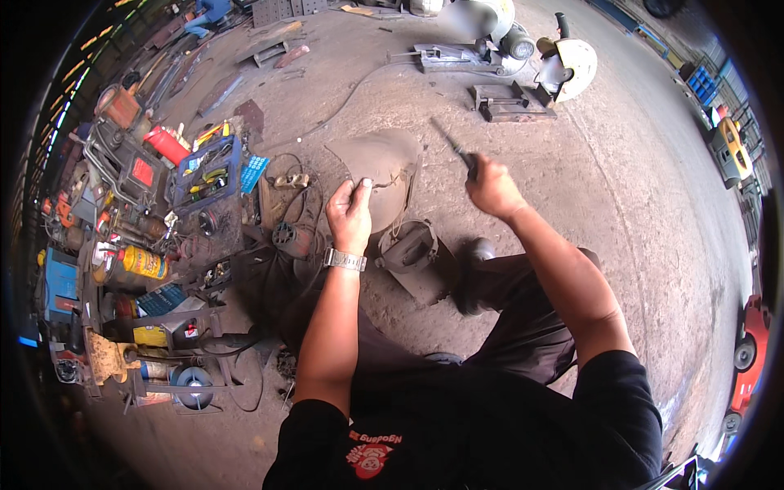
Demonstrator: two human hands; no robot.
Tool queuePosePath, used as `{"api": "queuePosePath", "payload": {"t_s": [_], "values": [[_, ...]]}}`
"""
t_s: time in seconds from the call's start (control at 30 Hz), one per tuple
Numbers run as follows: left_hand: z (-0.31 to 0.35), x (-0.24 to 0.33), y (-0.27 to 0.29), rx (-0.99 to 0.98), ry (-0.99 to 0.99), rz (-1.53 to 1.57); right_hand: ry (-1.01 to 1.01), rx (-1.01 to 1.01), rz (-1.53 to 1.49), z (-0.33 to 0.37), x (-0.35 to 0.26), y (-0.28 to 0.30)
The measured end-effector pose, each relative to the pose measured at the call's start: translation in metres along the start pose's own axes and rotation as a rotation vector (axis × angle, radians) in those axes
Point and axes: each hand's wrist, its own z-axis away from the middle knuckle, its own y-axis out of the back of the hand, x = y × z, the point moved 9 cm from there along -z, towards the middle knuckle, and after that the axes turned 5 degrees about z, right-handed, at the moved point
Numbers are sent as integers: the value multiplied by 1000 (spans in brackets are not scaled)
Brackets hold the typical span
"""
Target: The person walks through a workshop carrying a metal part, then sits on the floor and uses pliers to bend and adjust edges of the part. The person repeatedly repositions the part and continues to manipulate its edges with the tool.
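A curved, dusty brown sheet (382, 155) stands in front of me with its outer face bulging away. My left hand (351, 216) closes on its near left edge, thumb on top; a steel-banded watch is on that wrist. To the right of the sheet, my right hand (492, 188) grips the dark handle of a long, narrow file-like tool (449, 137). The tool's tip points up and left, apart from the sheet. Below the sheet, a grey welding mask (420, 261) lies on the floor between my feet.
On the left, a cluttered bench holds a blue tool tray (204, 175), a red bottle (167, 145) and a yellow can (143, 261). A grinder-like machine (516, 41), a cream-coloured helmet (578, 69) and steel channels (514, 104) lie ahead. A cable (343, 106) crosses the concrete floor. Another person crouches far left.
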Motion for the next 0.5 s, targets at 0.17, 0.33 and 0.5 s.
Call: {"api": "queuePosePath", "payload": {"t_s": [0.17,0.33,0.5], "values": [[-4,14,-7,-16,-40,-35,-32,299,-135,22,-3,19],[-5,1,13,43,-60,-10,-6,-42,-146,30,-14,-16],[-16,-7,51,335,169,344,-244,10,-961,69,14,-76]]}}
